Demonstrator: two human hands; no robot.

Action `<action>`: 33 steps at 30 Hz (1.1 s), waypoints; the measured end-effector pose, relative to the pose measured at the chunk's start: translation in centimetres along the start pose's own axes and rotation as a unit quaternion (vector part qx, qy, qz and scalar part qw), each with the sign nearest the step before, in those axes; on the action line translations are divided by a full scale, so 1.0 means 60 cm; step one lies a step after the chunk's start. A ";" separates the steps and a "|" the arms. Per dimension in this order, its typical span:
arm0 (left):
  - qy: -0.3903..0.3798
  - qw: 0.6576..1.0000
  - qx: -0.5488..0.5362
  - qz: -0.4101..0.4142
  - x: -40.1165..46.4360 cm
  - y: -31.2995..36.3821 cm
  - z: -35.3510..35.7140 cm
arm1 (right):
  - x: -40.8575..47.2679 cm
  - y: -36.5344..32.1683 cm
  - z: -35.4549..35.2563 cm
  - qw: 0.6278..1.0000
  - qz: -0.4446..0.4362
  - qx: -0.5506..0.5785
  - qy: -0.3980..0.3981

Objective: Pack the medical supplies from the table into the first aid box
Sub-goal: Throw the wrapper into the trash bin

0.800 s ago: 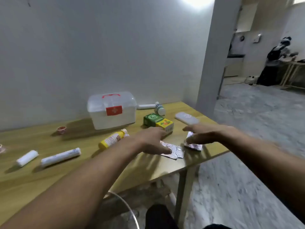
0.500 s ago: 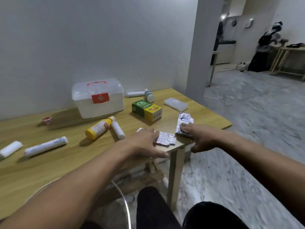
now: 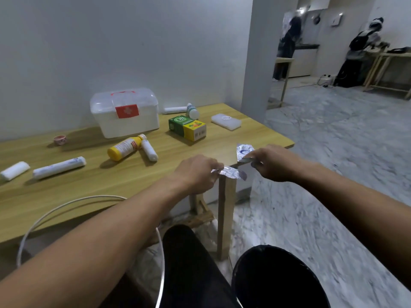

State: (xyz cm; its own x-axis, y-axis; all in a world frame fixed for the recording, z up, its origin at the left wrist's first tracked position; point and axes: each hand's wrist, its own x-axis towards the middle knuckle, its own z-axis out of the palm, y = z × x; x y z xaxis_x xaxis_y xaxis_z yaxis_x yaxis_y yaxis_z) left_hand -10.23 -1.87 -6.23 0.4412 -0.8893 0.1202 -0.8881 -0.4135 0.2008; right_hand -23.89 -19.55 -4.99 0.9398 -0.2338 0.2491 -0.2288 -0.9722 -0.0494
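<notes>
The white first aid box [image 3: 124, 112] with a red cross label stands closed at the back of the wooden table [image 3: 93, 185]. My left hand [image 3: 195, 172] pinches a silver blister strip [image 3: 231, 174] lifted off the table's near right corner. My right hand [image 3: 273, 163] grips another silver blister pack [image 3: 244, 151] at the same corner. Left on the table are a yellow bottle [image 3: 124, 147], a small white tube [image 3: 149, 150], a green and yellow carton [image 3: 187, 128], a white-capped bottle [image 3: 192, 110], a flat white pack [image 3: 226, 121] and two bandage rolls [image 3: 59, 167] [image 3: 14, 171].
A small pink tape roll [image 3: 60, 140] sits left of the box, and a white roll [image 3: 174, 110] lies behind the carton. A white cable [image 3: 66, 205] loops over the table's front edge. My knees [image 3: 266, 274] are below. Two people stand at far tables [image 3: 393, 56].
Both hands have closed on the blister packs and lifted them off the table corner; before, they lay flat on them. The view has dropped and shifted right.
</notes>
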 end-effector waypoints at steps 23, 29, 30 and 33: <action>-0.234 0.969 -0.084 -0.008 0.030 0.228 0.346 | -0.290 0.166 0.228 0.901 0.318 0.181 -0.233; -0.310 0.944 -0.104 -0.055 0.021 0.225 0.417 | -0.323 0.170 0.305 0.870 0.351 0.204 -0.281; -0.323 0.939 -0.104 -0.061 0.020 0.222 0.423 | -0.327 0.169 0.315 0.863 0.356 0.211 -0.290; -0.348 0.929 -0.108 -0.070 0.022 0.207 0.428 | -0.332 0.167 0.337 0.848 0.357 0.222 -0.322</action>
State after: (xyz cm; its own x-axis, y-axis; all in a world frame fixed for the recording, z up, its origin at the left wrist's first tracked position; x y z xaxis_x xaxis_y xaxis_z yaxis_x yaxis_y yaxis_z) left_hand -23.97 -13.18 -28.54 0.2926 -0.7719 -0.5644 -0.7491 -0.5519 0.3664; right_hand -39.75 -24.89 -30.00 0.5777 -0.5835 -0.5708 -0.8147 -0.4546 -0.3600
